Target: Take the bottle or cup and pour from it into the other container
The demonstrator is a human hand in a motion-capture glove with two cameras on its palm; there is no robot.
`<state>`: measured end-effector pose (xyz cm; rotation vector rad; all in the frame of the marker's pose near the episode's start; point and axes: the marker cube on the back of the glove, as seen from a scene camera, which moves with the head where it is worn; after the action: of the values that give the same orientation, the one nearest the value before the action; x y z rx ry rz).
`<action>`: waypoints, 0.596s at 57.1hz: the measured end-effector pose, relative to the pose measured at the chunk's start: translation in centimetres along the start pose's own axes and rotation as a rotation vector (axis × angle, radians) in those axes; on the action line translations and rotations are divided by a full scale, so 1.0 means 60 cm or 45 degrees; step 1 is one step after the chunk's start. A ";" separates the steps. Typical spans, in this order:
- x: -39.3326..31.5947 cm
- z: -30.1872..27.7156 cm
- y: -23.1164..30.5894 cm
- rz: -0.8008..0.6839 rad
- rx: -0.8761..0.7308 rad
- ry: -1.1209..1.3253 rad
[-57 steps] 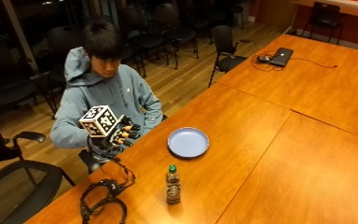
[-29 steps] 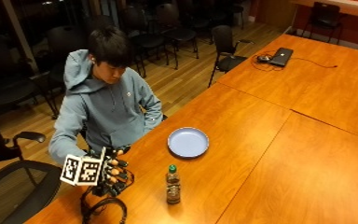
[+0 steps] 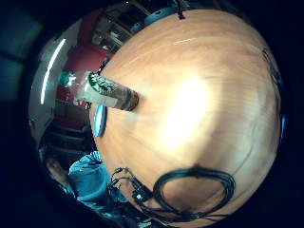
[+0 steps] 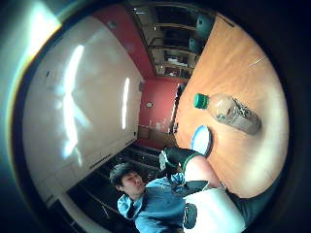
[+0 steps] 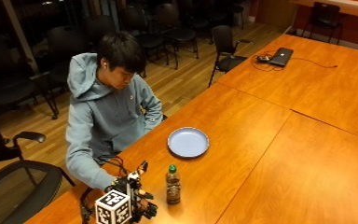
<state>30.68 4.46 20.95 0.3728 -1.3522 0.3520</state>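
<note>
Across most of the outside view runs the long wooden table [image 5: 278, 154], its orange-brown top split by seams into panels. I sit at its left edge in a grey hooded top, head bent toward the near end of the table. Behind me stand rows of dark chairs [image 5: 167, 28] on a wooden floor, and one black office chair [image 5: 11, 182] sits just beside me on the near side. Far off on the right part of the table lies a laptop [image 5: 282, 56] with a cord trailing from it.

Closer to me, a pale blue plate [image 5: 188, 142] rests flat on the table, with nothing on it that I can see. Near of it, and apart from it, the bottle [image 5: 173, 185] stands upright on the wood; it has a green cap, a label round its body and dark liquid in the lower part. In the thumb side palm view the bottle [image 4: 228, 112] and the plate [image 4: 201, 140] show close together on the table.

My right hand [image 5: 134, 198] is low over the table's near left corner, just left of the bottle and not touching it. Whether my fingers are spread or curled I cannot tell; gear on the glove hides them. A coil of black cable [image 3: 194, 190] lies on the wood beside the hand.
</note>
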 end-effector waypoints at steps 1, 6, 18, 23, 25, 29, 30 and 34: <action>0.003 0.006 -0.007 0.000 -0.010 -0.004; 0.019 0.040 -0.030 -0.006 -0.065 -0.029; 0.040 0.119 -0.067 0.002 -0.181 -0.066; 0.043 0.152 -0.080 -0.018 -0.205 -0.125; 0.041 0.163 -0.085 -0.030 -0.211 -0.151; 0.025 0.165 -0.108 -0.067 -0.195 -0.189; 0.022 0.167 -0.112 -0.074 -0.186 -0.198; 0.019 0.179 -0.121 -0.089 -0.145 -0.221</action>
<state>24.81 -6.85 23.58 0.3613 -1.5178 0.1865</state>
